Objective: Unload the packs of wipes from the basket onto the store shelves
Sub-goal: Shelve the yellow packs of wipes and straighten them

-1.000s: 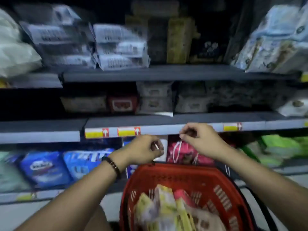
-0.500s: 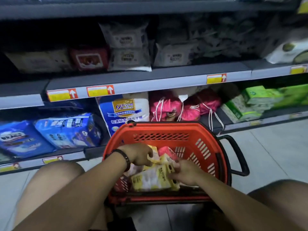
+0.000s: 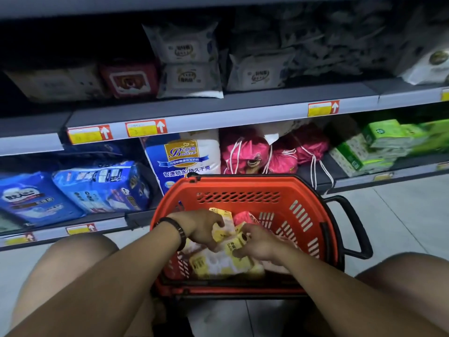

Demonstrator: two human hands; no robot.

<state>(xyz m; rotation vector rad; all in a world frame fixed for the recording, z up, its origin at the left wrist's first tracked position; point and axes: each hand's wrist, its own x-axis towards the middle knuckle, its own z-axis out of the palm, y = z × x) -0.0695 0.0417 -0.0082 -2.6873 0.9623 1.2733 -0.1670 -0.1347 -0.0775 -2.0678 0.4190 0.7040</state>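
A red plastic basket [image 3: 243,188] stands on the floor between my knees, in front of the shelves. Several yellow-and-white packs of wipes [image 3: 216,263] and a pink pack [image 3: 243,217] lie inside it. Both hands are down in the basket. My left hand [image 3: 201,227], with a dark wristband, has its fingers closed on a yellow pack [image 3: 222,231] at the top of the pile. Just to its right, my right hand [image 3: 260,244] grips another yellow pack [image 3: 237,243]. The middle shelf [image 3: 243,103] above holds white wipe packs [image 3: 187,81] and a red one [image 3: 130,80].
The bottom shelf carries blue diaper bags [image 3: 97,188], a white-and-blue bag [image 3: 187,156], pink drawstring bags [image 3: 255,154] and green tissue packs [image 3: 374,144]. A black handle [image 3: 354,227] juts from the basket's right side. Pale tiled floor [image 3: 401,215] lies to the right.
A second ago both hands were raised at the shelf edge; they have since dropped into the basket and closed on yellow packs. My view has tilted down and moved closer.
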